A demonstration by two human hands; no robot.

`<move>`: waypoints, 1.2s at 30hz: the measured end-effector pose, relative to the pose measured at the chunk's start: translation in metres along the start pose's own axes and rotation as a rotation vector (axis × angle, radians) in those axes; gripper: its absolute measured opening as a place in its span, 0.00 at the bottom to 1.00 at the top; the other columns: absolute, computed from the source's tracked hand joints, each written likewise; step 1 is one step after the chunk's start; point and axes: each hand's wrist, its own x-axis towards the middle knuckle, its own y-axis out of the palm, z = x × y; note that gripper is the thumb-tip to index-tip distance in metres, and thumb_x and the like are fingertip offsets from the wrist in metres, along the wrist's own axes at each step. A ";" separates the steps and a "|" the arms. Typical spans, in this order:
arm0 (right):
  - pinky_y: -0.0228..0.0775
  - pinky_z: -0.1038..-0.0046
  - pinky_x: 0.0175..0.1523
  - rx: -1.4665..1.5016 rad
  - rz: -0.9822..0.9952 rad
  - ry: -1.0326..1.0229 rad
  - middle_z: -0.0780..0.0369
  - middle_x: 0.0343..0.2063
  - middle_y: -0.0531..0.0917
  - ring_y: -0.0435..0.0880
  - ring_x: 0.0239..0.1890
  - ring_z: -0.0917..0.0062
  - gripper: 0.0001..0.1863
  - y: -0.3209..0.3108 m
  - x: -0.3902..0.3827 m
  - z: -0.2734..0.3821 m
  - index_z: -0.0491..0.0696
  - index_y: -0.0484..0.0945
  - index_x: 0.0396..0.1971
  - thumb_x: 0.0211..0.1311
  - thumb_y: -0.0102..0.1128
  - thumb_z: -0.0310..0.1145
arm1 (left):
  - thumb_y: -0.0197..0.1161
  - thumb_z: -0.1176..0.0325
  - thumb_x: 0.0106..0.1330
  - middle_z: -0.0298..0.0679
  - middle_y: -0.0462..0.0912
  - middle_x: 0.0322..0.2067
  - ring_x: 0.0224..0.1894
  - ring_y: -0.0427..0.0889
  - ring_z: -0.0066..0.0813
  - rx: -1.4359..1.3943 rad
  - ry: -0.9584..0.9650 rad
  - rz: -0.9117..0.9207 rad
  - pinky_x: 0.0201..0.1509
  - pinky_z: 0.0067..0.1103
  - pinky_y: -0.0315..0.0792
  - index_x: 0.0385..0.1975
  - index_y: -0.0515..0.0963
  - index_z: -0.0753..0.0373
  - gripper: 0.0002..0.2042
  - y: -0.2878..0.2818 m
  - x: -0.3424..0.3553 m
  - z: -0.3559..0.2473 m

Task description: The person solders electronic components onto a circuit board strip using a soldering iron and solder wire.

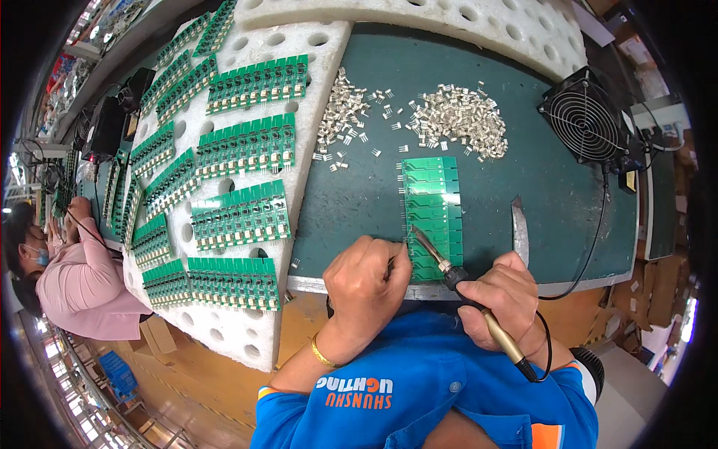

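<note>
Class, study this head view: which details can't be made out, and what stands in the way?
All in the head view:
What, if anything, the left hand pinches: hidden inside its closed grip.
Whether the soldering iron touches the green board: contact too small to judge.
Part of the iron's handle: covered by the right hand.
Number of heaped components: they overlap.
Upper foam sheet: cut by the top edge.

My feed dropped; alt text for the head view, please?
The right hand holds a soldering iron over a green circuit board on a workbench, the left hand at the board's left edge. Beyond lie two heaps of small components; at left, white foam bears more boards.
</note>
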 end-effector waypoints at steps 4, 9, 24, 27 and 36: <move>0.64 0.69 0.32 -0.007 0.023 0.002 0.62 0.21 0.82 0.78 0.19 0.72 0.17 -0.001 -0.001 0.001 0.44 0.80 0.39 0.51 0.74 0.33 | 0.73 0.79 0.52 0.33 0.66 0.13 0.14 0.65 0.25 -0.004 -0.001 0.007 0.18 0.25 0.59 0.22 0.78 0.61 0.08 -0.001 -0.001 0.000; 0.64 0.69 0.33 -0.012 0.046 -0.003 0.62 0.22 0.83 0.79 0.21 0.72 0.19 -0.002 -0.001 0.003 0.44 0.80 0.41 0.50 0.75 0.34 | 0.73 0.79 0.53 0.33 0.66 0.13 0.14 0.65 0.26 -0.004 0.003 0.004 0.18 0.25 0.59 0.22 0.79 0.61 0.08 0.000 -0.002 0.001; 0.64 0.71 0.32 -0.064 0.057 -0.018 0.64 0.19 0.80 0.78 0.20 0.74 0.21 0.000 -0.002 0.008 0.45 0.80 0.39 0.49 0.78 0.40 | 0.73 0.79 0.52 0.33 0.66 0.14 0.15 0.66 0.29 -0.001 0.017 -0.004 0.19 0.27 0.60 0.22 0.77 0.60 0.09 0.002 -0.002 0.003; 0.64 0.71 0.32 -0.060 0.064 -0.028 0.64 0.20 0.80 0.78 0.20 0.74 0.21 0.000 -0.001 0.007 0.45 0.80 0.39 0.50 0.77 0.40 | 0.73 0.79 0.52 0.33 0.66 0.14 0.15 0.67 0.29 0.006 0.017 -0.003 0.19 0.27 0.60 0.22 0.77 0.60 0.09 0.002 -0.003 0.003; 0.64 0.71 0.32 -0.058 0.077 -0.035 0.64 0.21 0.81 0.79 0.20 0.74 0.21 -0.002 0.001 0.008 0.45 0.80 0.40 0.49 0.78 0.39 | 0.73 0.79 0.52 0.34 0.66 0.14 0.15 0.67 0.28 0.009 0.024 0.011 0.18 0.27 0.60 0.22 0.77 0.60 0.09 0.001 -0.001 0.003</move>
